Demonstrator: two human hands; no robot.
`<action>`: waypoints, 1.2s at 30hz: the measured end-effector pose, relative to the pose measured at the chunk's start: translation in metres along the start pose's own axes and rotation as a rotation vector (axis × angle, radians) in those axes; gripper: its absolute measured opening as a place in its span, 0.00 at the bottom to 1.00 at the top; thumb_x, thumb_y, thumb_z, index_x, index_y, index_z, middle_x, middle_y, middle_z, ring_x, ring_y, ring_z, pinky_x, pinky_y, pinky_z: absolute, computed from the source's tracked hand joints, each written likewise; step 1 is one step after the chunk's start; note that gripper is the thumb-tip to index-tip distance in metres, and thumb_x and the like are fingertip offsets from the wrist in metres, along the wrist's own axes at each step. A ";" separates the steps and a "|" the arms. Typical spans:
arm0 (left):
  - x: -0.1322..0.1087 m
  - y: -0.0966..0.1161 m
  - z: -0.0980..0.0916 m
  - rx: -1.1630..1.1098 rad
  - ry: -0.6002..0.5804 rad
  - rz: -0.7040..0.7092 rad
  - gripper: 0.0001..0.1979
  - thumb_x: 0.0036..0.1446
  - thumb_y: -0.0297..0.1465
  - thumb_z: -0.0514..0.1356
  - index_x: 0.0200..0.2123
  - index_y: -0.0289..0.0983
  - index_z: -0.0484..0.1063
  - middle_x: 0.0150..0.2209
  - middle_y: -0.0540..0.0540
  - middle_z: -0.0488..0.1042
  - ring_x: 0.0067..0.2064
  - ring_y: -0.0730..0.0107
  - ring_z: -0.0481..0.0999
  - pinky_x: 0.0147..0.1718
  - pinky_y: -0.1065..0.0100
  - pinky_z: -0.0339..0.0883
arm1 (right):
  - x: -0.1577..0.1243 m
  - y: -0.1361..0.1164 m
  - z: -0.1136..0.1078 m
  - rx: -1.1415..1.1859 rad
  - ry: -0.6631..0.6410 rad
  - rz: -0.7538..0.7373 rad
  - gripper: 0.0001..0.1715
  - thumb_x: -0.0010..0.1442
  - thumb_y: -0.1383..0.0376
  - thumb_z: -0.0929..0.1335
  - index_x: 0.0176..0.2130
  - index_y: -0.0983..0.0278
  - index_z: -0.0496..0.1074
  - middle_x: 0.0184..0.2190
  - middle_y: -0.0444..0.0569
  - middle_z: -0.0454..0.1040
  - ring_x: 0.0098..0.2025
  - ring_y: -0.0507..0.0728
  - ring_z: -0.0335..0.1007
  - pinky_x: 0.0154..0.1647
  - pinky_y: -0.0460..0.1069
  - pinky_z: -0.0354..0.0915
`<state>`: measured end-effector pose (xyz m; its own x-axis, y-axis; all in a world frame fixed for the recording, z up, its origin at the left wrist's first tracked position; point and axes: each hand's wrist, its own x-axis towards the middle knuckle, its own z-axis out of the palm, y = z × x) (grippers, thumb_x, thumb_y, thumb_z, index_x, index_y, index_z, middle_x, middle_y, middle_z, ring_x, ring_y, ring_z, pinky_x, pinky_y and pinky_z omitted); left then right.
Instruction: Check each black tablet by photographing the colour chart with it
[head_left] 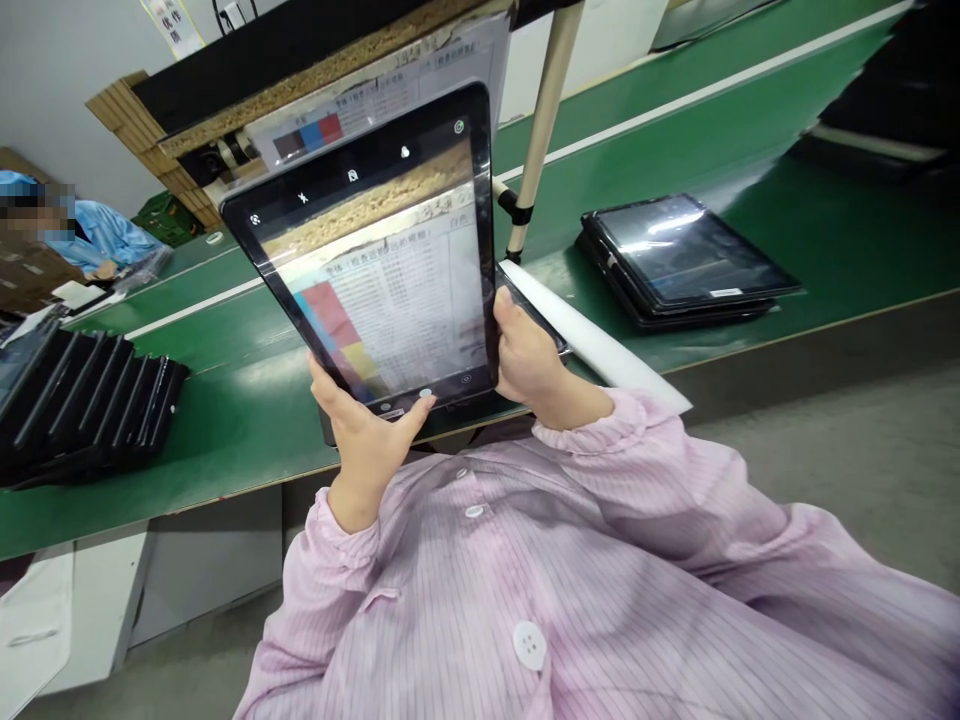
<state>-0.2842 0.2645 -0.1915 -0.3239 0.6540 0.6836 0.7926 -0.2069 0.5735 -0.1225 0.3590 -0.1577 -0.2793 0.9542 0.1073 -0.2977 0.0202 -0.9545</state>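
Note:
A black-framed tablet point(405, 290) is held up, tilted, in both my hands. Its camera view shows a printed chart with colour blocks. My left hand point(364, 430) grips the lower left corner, its thumb on the round button at the screen's bottom edge. At the lower right edge, my right hand point(529, 355) holds the frame with the thumb along the side. Behind the tablet, a printed chart point(375, 90) hangs under a board.
On the green table point(247, 420) stands a row of black tablets point(90, 400) at left. Stacked tablets point(690, 250) lie at right. A white foam strip point(592, 340) and a beige pole point(545, 130) are near my right hand. A person point(112, 235) sits at far left.

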 end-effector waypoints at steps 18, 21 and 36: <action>0.014 -0.018 -0.013 -0.891 0.037 -0.427 0.28 0.65 0.48 0.56 0.65 0.51 0.62 0.62 0.43 0.72 0.60 0.62 0.74 0.55 0.62 0.72 | -0.001 0.007 -0.003 -0.013 -0.053 -0.055 0.43 0.58 0.31 0.62 0.54 0.56 0.77 0.52 0.51 0.80 0.65 0.66 0.66 0.64 0.60 0.68; 0.017 -0.025 -0.019 -1.022 0.041 -0.565 0.26 0.61 0.43 0.64 0.62 0.58 0.67 0.63 0.53 0.72 0.62 0.67 0.73 0.56 0.66 0.71 | -0.001 -0.010 -0.001 -0.176 -0.120 -0.322 0.38 0.66 0.38 0.60 0.65 0.52 0.67 0.66 0.43 0.66 0.73 0.60 0.51 0.75 0.58 0.50; 0.013 -0.012 -0.026 -1.020 0.134 -0.769 0.28 0.58 0.42 0.67 0.62 0.54 0.70 0.62 0.49 0.74 0.57 0.64 0.78 0.51 0.66 0.75 | 0.037 -0.041 -0.003 -0.586 -0.267 -0.538 0.43 0.69 0.42 0.58 0.74 0.55 0.47 0.72 0.47 0.53 0.73 0.63 0.52 0.74 0.60 0.50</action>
<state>-0.3113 0.2563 -0.1780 -0.6160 0.7872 0.0300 -0.3536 -0.3103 0.8825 -0.1175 0.3946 -0.1151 -0.4633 0.6691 0.5811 0.0496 0.6743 -0.7368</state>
